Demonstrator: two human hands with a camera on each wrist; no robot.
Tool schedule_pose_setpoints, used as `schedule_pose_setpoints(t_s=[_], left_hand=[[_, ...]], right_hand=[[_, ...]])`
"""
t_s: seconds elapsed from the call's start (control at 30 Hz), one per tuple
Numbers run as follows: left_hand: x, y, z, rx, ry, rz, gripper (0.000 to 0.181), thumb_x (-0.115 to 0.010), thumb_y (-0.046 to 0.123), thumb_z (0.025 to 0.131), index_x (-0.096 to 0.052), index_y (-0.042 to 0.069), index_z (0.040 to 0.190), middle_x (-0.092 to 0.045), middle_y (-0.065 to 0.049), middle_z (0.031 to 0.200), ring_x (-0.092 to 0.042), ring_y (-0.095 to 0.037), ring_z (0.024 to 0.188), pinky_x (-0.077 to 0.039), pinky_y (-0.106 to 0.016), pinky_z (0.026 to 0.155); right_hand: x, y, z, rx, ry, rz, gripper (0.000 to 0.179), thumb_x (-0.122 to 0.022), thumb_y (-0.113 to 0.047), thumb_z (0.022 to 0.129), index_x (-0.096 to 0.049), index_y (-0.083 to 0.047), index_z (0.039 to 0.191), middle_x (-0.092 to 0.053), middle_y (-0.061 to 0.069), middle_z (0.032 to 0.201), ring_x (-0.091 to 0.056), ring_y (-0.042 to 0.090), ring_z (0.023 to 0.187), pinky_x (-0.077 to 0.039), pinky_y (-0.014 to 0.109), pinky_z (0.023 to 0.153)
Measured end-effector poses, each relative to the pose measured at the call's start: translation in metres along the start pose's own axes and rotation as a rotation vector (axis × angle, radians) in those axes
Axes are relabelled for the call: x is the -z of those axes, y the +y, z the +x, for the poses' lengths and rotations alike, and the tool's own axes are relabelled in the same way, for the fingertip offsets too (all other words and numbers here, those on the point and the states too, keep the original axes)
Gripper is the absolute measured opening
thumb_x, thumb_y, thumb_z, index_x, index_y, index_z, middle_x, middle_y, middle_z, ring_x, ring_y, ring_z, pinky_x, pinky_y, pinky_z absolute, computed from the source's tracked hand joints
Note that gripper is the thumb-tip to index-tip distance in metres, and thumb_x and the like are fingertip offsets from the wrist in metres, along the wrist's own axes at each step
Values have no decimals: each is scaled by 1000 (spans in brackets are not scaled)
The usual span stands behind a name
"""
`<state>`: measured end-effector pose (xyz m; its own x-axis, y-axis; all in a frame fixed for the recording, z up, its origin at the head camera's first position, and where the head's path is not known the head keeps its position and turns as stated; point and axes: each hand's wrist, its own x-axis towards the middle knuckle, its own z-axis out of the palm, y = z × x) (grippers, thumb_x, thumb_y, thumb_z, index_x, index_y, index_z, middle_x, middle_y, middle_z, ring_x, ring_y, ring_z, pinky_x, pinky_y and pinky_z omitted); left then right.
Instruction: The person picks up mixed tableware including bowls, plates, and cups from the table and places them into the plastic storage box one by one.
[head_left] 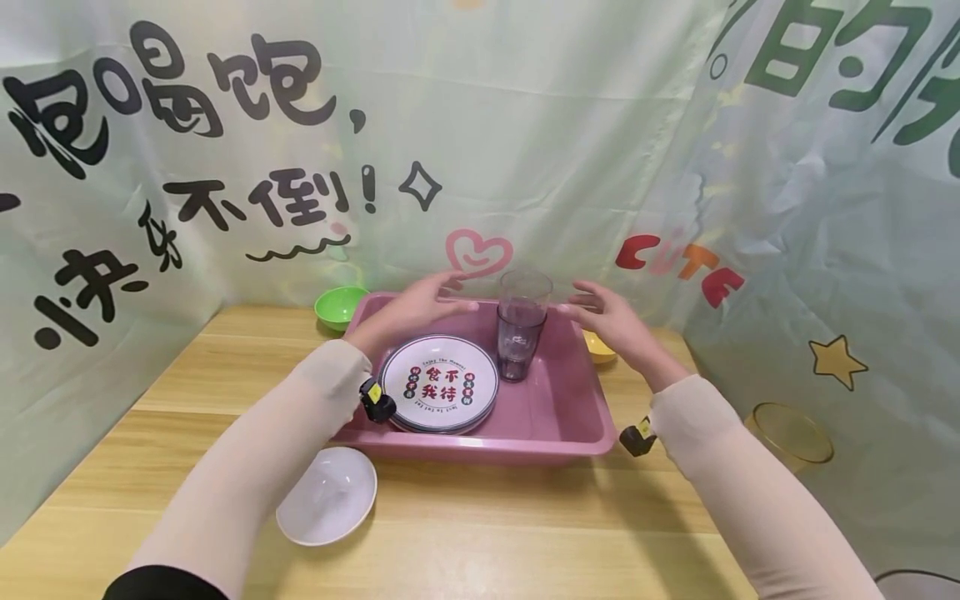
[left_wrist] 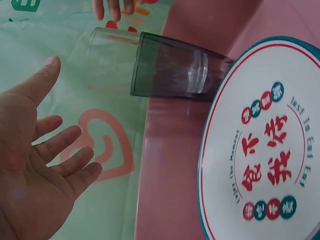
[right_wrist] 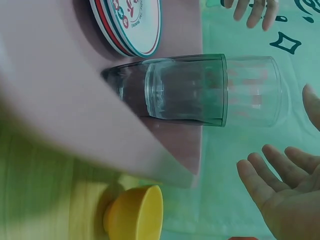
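A clear glass [right_wrist: 255, 90] sits nested in a dark grey glass [head_left: 519, 337], and the pair stands upright in a pink basin [head_left: 558, 417]. Left of the glasses lies a stack of white plates [head_left: 438, 383] with red lettering. My left hand [head_left: 423, 304] hovers over the basin's back left, fingers spread and apart from the glasses. On the other side, my right hand [head_left: 611, 317] is held over the basin's right edge with loosely bent fingers, also touching nothing. Both palms face the glasses in the wrist views.
A green bowl [head_left: 340, 307] stands behind the basin at left, a yellow bowl [right_wrist: 135, 215] beside its right side. Nearer me, a white bowl [head_left: 327, 497] rests on the wooden table [head_left: 480, 533]. A yellowish transparent cup [head_left: 791, 433] is at right. Printed cloth hangs behind.
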<state>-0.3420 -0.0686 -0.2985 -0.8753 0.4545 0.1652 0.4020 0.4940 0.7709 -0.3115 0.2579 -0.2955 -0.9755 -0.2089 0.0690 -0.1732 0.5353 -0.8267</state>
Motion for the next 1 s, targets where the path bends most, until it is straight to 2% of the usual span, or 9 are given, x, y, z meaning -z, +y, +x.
schedule_pose_setpoints(t_s=[0.2,0.4,0.53,0.77,1.0], left_hand=[[13,-6,-15,-19,12,21,72,-67,42,92,-37,10,149,-45,-15,145,-46,-33,129,-39,-47,108],[27,-17,-27,-17,24,93,73,-65,48,92,-39,11,149,-48,-16,143,-48,-36,128,-38,-51,107],[36,-24,-36,-8,39,86,72,-65,46,92,-38,10,149,-48,-17,143,-48,-36,129,-37,-51,108],[43,-36,-53,24,52,95,71,-66,40,93,-40,2,146,-47,-21,143,-46,-40,129,-37,-52,108],[49,-52,-71,53,88,97,70,-67,39,93,-40,2,146,-48,-23,142,-47,-43,127,-39,-55,105]], right_hand=[[6,1,-10,20,0,-8,83,-66,-46,91,-26,-12,155,-41,17,149,-38,33,137,-35,51,110],[12,1,-21,34,14,-43,81,-66,-44,93,-26,-10,155,-42,18,148,-38,36,137,-34,55,109],[14,1,-27,44,24,-81,83,-65,-48,91,-27,-10,154,-43,18,148,-40,36,135,-35,55,109],[16,8,-38,45,33,-133,82,-65,-48,91,-28,-10,154,-44,19,146,-42,39,133,-38,57,105],[16,14,-47,42,34,-147,79,-64,-47,92,-29,-10,153,-45,19,145,-42,39,133,-38,58,104]])
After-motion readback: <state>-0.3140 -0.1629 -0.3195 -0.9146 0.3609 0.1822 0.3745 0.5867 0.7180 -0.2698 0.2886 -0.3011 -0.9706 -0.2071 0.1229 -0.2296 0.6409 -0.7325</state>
